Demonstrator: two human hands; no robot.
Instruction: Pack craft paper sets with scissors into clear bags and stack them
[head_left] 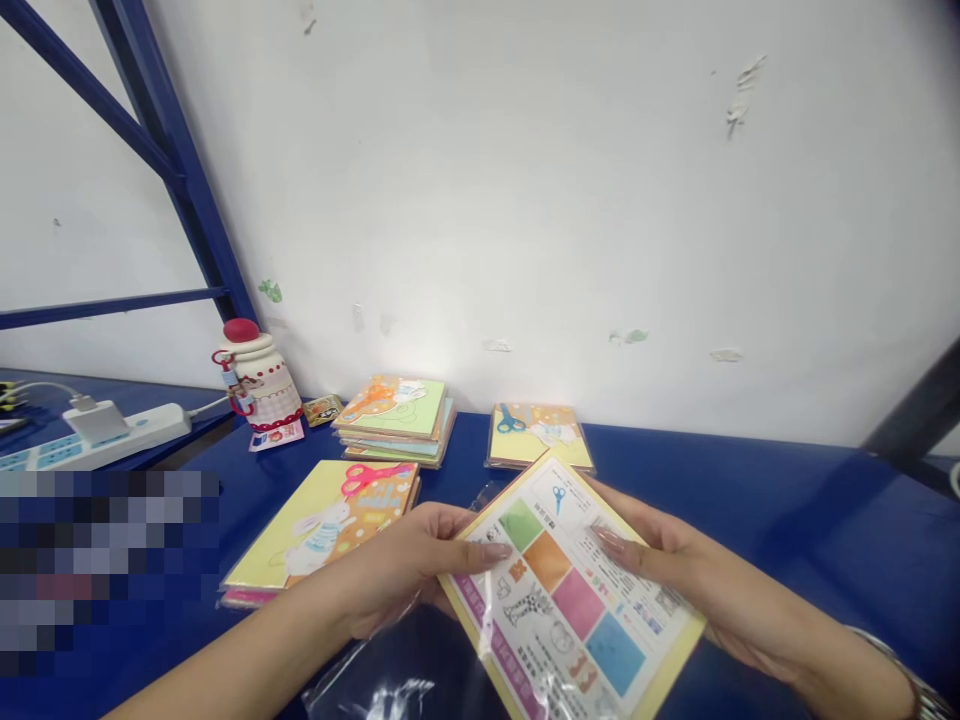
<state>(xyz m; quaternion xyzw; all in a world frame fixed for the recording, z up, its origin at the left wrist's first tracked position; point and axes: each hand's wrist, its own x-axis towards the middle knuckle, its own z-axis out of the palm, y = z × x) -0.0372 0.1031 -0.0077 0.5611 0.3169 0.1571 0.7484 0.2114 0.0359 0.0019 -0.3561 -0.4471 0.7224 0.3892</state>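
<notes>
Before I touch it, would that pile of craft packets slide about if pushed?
Probably: the stacked packets sit offset and look smooth, so may slide. Each seems stiff: the packet between left hand and right hand looks flat.

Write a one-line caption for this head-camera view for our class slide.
Left hand and right hand hold a paper-cutting craft pack over a blue table bearing stacked packs.

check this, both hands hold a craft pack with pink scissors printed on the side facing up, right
The colour is wrong: the scissors printed on the side facing up are blue, not pink, as the head view shows. The rest is right: the left hand and right hand both hold the craft pack.
</notes>
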